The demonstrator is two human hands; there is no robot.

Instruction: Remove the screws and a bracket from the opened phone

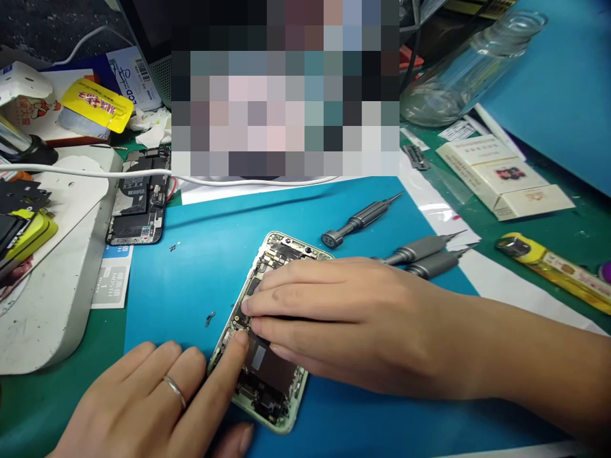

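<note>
A phone [260,362] with its back cover frame facing up lies opened and tilted on the blue mat, its circuit board, screws and dark battery area exposed. My left hand [143,401] comes from the lower left. Its index finger is stretched out, the tip touching the phone's inside near the board; the other fingers are curled, and a ring is on one. Across the phone from the right reaches my right hand [344,318], fingers extended with tips resting on the board. Nothing held shows in either hand. The right hand covers part of the phone's interior.
Behind the phone lie a grey screwdriver [363,219] and two more screwdrivers [429,254]. Tiny parts [210,318] dot the blue mat [162,286]. A detached phone screen [138,197] lies left. A glass jar [458,76], white box [506,175] and yellow cutter [548,267] stand right.
</note>
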